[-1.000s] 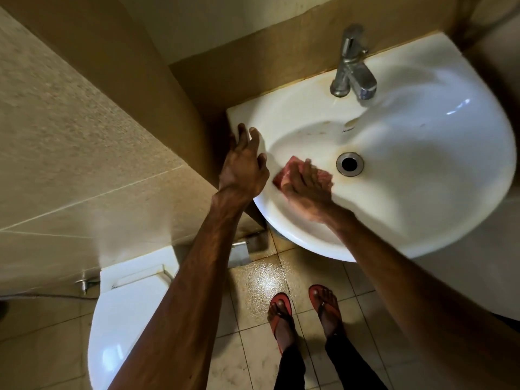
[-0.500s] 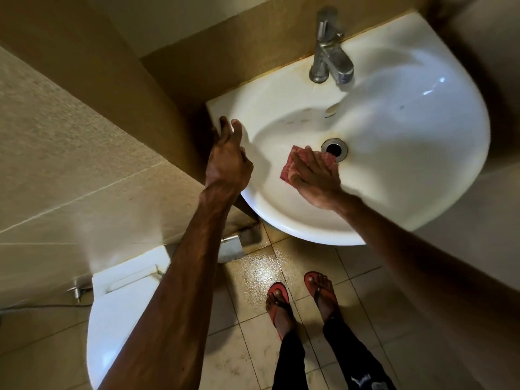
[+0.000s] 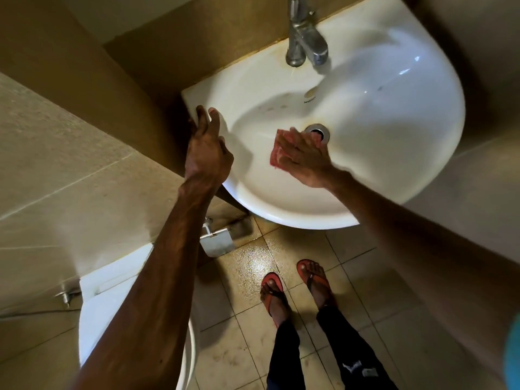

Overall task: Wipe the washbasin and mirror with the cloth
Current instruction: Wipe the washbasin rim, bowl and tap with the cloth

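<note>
A white washbasin (image 3: 394,130) hangs from the tiled wall, with a metal tap (image 3: 305,40) at its back and a drain (image 3: 318,130) in the bowl. My right hand (image 3: 305,159) lies flat on a red cloth (image 3: 277,153), pressing it against the bowl's left slope just beside the drain. My left hand (image 3: 206,153) grips the basin's left rim, fingers over the edge. The mirror is not in view.
A white toilet (image 3: 95,319) stands at lower left, with a metal fitting (image 3: 215,240) under the basin's left side. Tiled walls close in on the left and right. My feet in red sandals (image 3: 295,288) stand on the wet tiled floor below the basin.
My right hand has slid the cloth across the bowl from its left slope toward the drain. My left hand stays on the rim. The camera has shifted, so the basin sits higher in view.
</note>
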`<state>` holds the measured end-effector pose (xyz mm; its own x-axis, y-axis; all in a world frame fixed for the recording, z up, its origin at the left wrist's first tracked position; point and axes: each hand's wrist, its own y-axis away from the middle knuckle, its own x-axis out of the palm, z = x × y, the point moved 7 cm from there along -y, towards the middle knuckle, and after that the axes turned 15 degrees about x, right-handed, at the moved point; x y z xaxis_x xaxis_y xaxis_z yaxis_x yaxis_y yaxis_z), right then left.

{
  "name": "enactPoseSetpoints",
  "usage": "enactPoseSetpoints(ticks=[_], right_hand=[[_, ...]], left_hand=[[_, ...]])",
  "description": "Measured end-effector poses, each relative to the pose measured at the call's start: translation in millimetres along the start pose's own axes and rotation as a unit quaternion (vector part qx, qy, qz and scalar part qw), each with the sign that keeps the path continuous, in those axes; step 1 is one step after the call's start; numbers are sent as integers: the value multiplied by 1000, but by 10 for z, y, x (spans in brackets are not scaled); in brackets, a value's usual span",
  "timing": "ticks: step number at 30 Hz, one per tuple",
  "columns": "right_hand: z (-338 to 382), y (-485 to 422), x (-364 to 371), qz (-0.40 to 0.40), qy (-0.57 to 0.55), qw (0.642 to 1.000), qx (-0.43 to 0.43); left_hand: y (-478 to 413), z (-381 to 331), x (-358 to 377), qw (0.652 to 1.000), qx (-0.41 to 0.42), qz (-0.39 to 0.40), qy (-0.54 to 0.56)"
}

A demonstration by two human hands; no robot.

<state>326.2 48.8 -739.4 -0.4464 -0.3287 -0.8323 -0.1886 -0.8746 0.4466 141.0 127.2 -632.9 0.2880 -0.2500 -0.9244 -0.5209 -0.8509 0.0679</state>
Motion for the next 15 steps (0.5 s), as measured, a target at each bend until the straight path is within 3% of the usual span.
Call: enactPoseSetpoints(ticks=[2,4,10,15], right_hand=[[-9,-90,-47,-33,5,999,21],[107,8,-40,16,-69,997,32],[497,1130,-186,157,-213,959,-104],[517,1652,-236,-67,-25,977,-201]], left_hand=[[-8,-6,-16,1000,5,-3,-13],[-6,-12,-26,1000,9,-6,-17],[28,19,-53,1000,6,-5,-1],[48,30,-48,1000,3,-3,11]])
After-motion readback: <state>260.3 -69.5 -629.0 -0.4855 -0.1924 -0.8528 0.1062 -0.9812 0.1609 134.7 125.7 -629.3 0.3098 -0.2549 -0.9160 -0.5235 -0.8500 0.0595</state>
